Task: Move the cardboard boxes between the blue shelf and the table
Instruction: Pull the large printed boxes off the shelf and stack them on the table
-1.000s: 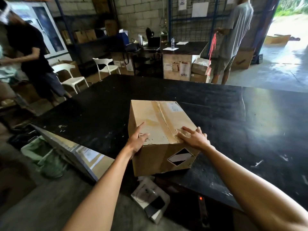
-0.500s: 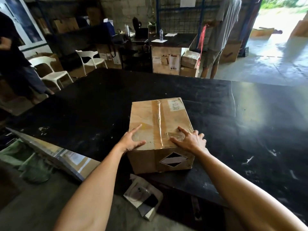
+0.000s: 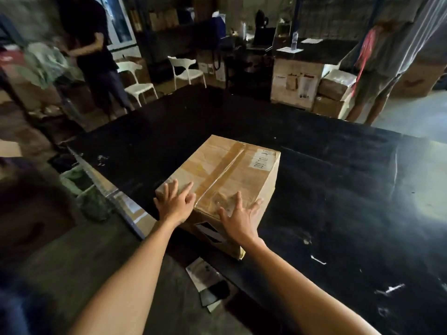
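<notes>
A taped cardboard box [image 3: 232, 170] with a white label and a black-and-white diamond sticker sits on the black table [image 3: 338, 189], near its front edge. My left hand [image 3: 175, 204] lies on the box's near left top corner with fingers spread. My right hand [image 3: 238, 218] rests flat on the near right part of the top, fingers straight and spread. Neither hand curls around the box. The blue shelf is not clearly in view.
A person in dark clothes [image 3: 96, 56] stands at the far left, another in grey [image 3: 391, 56] at the far right. White chairs [image 3: 186, 71] and stacked boxes [image 3: 336, 93] lie beyond the table. A flat board [image 3: 108, 192] leans at the table's left; papers [image 3: 205, 279] lie on the floor.
The box has slid farther onto the table and turned clockwise. Both hands have flattened onto its top. The view has swung to the left.
</notes>
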